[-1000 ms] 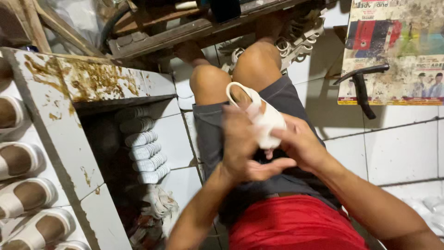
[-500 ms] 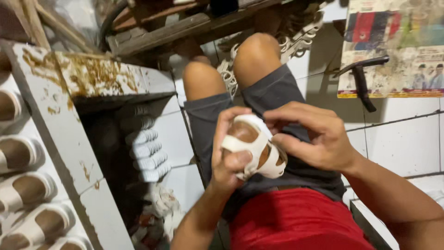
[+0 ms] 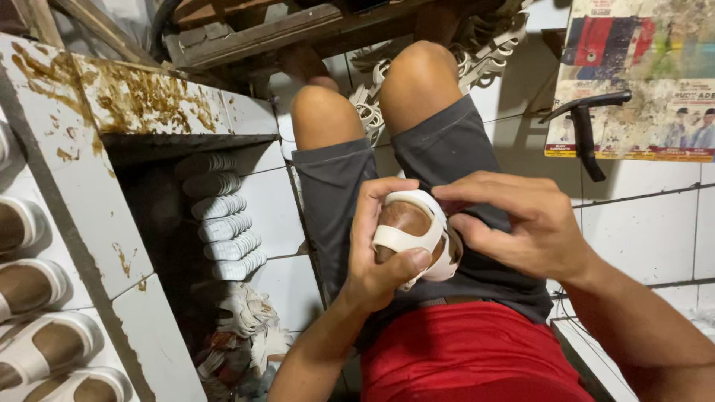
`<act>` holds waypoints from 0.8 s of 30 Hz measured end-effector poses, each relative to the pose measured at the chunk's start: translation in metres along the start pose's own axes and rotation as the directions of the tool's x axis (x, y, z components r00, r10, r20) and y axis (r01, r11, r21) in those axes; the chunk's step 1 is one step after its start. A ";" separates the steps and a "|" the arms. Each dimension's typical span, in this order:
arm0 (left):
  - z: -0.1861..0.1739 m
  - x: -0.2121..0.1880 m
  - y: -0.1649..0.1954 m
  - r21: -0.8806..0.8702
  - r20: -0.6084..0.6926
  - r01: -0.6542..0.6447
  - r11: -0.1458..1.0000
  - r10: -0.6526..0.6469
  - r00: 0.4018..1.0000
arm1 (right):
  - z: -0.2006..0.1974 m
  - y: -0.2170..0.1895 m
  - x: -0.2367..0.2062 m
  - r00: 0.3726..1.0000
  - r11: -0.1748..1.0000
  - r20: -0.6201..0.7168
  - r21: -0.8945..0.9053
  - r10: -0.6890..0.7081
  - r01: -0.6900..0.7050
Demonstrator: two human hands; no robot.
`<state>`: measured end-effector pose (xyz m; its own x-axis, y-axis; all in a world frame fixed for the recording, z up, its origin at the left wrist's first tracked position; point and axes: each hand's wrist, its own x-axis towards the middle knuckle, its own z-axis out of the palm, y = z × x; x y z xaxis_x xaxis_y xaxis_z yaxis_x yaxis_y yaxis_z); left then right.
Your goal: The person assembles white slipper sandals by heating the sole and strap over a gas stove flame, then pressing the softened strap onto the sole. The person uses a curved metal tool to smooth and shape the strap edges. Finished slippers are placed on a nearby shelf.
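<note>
Above grey-shorted lap, both hands (image 3: 454, 238) around white sandal (image 3: 413, 238).

Small shoe workshop, informal. Evidence: row of finished white sandals (image 3: 33, 298) laid out on glue-stained tiled bench (image 3: 97, 156) at left; stacks of white soles (image 3: 223, 216) in recess under it; heap of white straps (image 3: 246, 320) on floor; more strap pieces (image 3: 491, 45) past the knees; rough wood frame (image 3: 261, 33); hammer (image 3: 585, 123) against tiled wall
</note>
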<state>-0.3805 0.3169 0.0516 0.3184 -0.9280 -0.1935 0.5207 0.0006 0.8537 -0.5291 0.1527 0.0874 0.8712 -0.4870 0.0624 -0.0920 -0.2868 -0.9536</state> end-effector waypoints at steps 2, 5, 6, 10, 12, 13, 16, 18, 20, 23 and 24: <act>0.001 0.001 0.000 -0.009 -0.010 -0.011 1.000 0.011 1.000 | 0.007 -0.001 -0.006 0.998 0.998 -0.057 0.062 -0.025 0.029; 0.004 0.004 0.000 -0.002 -0.002 -0.026 1.000 0.026 1.000 | 0.015 -0.001 -0.013 0.991 0.997 -0.128 0.064 -0.034 0.042; 0.005 0.004 -0.001 0.021 0.005 -0.042 0.999 0.042 0.999 | 0.016 0.000 -0.013 0.988 0.998 -0.146 0.047 -0.043 0.050; 0.005 0.004 -0.002 0.159 0.073 -0.114 0.981 0.104 0.992 | 0.004 0.003 -0.008 0.993 0.999 -0.110 -0.002 -0.037 0.037; 0.005 0.002 -0.002 0.227 0.105 -0.118 0.967 0.097 0.990 | -0.007 0.004 -0.005 0.998 0.997 -0.036 -0.068 -0.044 0.041; 0.005 0.002 -0.002 0.266 0.119 -0.124 0.956 0.095 0.988 | -0.010 0.003 -0.004 0.999 0.995 0.007 -0.095 -0.043 0.044; 0.004 0.000 -0.002 0.371 0.176 -0.173 0.912 0.114 0.978 | -0.011 0.005 -0.005 0.999 0.987 0.029 -0.158 -0.023 0.027; 0.005 -0.002 -0.002 0.409 0.196 -0.198 0.891 0.126 0.972 | -0.008 0.008 -0.008 1.000 0.984 0.007 -0.175 -0.015 0.016; 0.005 -0.003 -0.004 0.420 0.196 -0.203 0.885 0.130 0.972 | -0.005 0.013 -0.012 1.000 0.990 -0.015 -0.143 -0.001 -0.002; 0.005 -0.004 -0.005 0.362 0.136 -0.161 0.918 0.119 0.983 | 0.001 0.019 -0.018 0.999 1.000 -0.041 0.001 0.012 -0.012; 0.004 -0.004 -0.006 0.288 0.096 -0.120 0.950 0.096 0.991 | 0.003 0.019 -0.021 0.998 0.998 -0.052 0.059 0.021 -0.018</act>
<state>-0.3883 0.3192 0.0497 0.2891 -0.9552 -0.0634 0.2282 0.0044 0.9736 -0.5477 0.1596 0.0668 0.8428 -0.5352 0.0571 -0.0795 -0.2287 -0.9703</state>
